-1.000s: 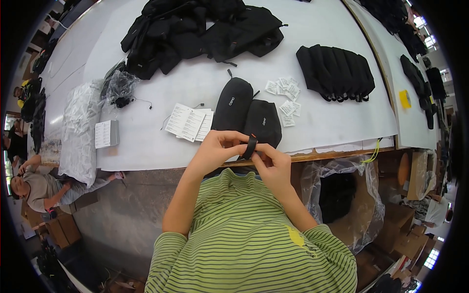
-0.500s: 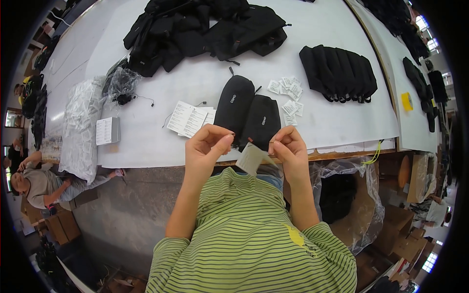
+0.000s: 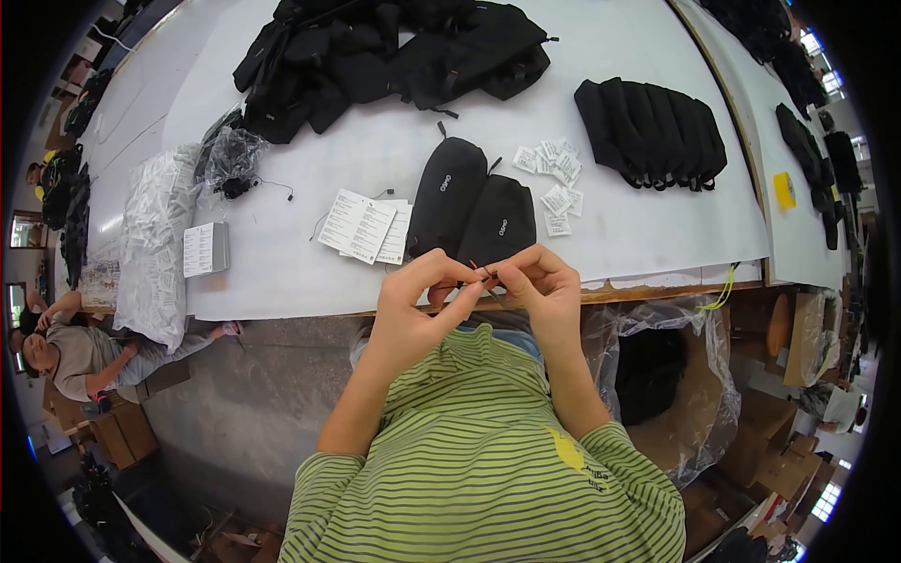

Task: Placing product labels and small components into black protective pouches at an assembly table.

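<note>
My left hand (image 3: 420, 298) and my right hand (image 3: 546, 293) meet in front of the table edge, thumb and forefinger of each pinched on a thin black cord (image 3: 488, 276). The white tag on this cord is hidden or too small to make out now. Just beyond my fingers lie two black zippered pouches side by side: a longer one (image 3: 445, 195) on the left and a shorter one (image 3: 507, 214) on the right. White printed tags (image 3: 358, 225), one with a black cord, lie fanned out left of the pouches. Small white packets (image 3: 557, 199) are scattered to their right.
A heap of black pouches (image 3: 375, 66) covers the back of the white table (image 3: 282, 300). More black pouches (image 3: 652, 136) stand in a row at right. A stack of white cards (image 3: 206, 250) and a plastic bag of packets (image 3: 150, 239) are at left. A plastic-lined box (image 3: 690, 441) stands below right.
My hands have come together from apart, the right moving left and the left moving right. The white tag that hung between them has dropped out of sight.
</note>
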A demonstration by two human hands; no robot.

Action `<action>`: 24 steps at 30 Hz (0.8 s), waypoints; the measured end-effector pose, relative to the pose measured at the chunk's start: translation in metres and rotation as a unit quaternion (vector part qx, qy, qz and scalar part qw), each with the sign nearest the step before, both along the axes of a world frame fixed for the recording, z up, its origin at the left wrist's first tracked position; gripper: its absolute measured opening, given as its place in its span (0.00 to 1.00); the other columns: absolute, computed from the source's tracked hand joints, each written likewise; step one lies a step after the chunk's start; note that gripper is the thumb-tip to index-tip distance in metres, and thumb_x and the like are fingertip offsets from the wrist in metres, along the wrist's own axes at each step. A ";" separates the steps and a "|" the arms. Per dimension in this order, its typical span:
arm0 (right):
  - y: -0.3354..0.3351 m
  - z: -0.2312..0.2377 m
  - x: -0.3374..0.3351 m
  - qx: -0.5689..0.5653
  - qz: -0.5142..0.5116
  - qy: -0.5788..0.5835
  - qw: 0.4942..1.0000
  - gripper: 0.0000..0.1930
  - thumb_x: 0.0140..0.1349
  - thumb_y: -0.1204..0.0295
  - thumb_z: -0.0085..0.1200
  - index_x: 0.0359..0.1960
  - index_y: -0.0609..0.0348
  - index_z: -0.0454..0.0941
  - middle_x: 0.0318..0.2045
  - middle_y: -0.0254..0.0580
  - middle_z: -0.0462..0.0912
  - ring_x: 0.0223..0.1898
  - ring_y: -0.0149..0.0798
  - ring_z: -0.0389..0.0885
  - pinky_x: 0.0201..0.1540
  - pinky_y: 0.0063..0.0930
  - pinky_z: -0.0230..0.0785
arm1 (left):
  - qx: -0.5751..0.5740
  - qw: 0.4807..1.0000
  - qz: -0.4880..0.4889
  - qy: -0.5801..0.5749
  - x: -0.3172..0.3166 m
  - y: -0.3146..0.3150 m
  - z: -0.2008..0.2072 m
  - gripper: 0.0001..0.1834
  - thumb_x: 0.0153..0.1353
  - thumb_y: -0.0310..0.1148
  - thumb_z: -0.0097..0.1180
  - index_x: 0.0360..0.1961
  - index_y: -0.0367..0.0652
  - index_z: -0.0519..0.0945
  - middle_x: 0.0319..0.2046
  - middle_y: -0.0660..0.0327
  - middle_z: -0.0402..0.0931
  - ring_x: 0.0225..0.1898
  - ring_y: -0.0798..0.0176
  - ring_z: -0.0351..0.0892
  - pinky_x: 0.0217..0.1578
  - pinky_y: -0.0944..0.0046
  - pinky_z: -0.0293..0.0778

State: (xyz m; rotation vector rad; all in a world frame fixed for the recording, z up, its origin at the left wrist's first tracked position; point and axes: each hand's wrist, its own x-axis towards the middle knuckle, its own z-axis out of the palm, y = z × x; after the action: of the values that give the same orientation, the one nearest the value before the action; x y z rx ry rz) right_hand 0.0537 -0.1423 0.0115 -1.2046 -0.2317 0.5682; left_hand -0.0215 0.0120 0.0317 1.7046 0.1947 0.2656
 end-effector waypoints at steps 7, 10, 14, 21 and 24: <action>-0.001 -0.004 -0.001 -0.037 0.013 -0.010 0.999 0.05 0.59 0.73 0.60 0.31 0.63 0.79 0.31 0.39 0.85 0.33 0.26 0.81 0.39 0.19 0.71 | 0.027 1.000 -0.002 0.003 -0.001 -0.002 0.002 0.03 0.51 0.23 0.61 0.28 0.36 0.81 0.19 0.69 0.65 0.19 0.76 0.56 0.21 0.73 0.52; 0.000 -0.007 -0.001 -0.076 -0.001 -0.060 0.995 0.05 0.57 0.73 0.62 0.29 0.61 0.79 0.28 0.35 0.83 0.29 0.23 0.77 0.33 0.17 0.68 | 0.055 0.998 -0.003 0.005 0.000 -0.002 0.003 0.03 0.50 0.23 0.62 0.27 0.36 0.80 0.19 0.69 0.65 0.19 0.76 0.55 0.20 0.72 0.51; 0.003 -0.004 -0.004 -0.152 -0.037 -0.181 0.971 0.06 0.54 0.72 0.64 0.25 0.59 0.80 0.23 0.30 0.78 0.23 0.22 0.69 0.26 0.17 0.59 | 0.100 0.995 -0.009 -0.003 0.000 -0.002 0.002 0.04 0.50 0.23 0.61 0.26 0.37 0.78 0.19 0.66 0.66 0.18 0.73 0.57 0.19 0.71 0.53; 0.000 -0.008 -0.002 -0.154 -0.027 -0.194 0.968 0.06 0.55 0.72 0.63 0.25 0.59 0.80 0.23 0.30 0.77 0.23 0.23 0.68 0.27 0.19 0.60 | 0.103 0.994 -0.019 0.015 -0.004 -0.003 -0.002 0.04 0.51 0.23 0.60 0.28 0.37 0.77 0.20 0.64 0.68 0.19 0.69 0.61 0.20 0.68 0.58; -0.007 -0.006 0.019 -0.153 0.035 -0.117 0.981 0.11 0.58 0.64 0.60 0.29 0.60 0.77 0.23 0.33 0.76 0.25 0.28 0.71 0.30 0.24 0.63 | 0.160 0.982 -0.081 -0.053 -0.002 -0.011 0.004 0.05 0.50 0.24 0.61 0.27 0.39 0.77 0.21 0.62 0.68 0.22 0.64 0.66 0.22 0.65 0.63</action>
State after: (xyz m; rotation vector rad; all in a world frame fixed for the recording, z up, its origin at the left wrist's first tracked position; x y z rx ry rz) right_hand 0.0731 -0.1493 0.0058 -1.5704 -0.3983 0.5349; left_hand -0.0236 0.0014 0.0353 2.0062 -0.0710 0.2767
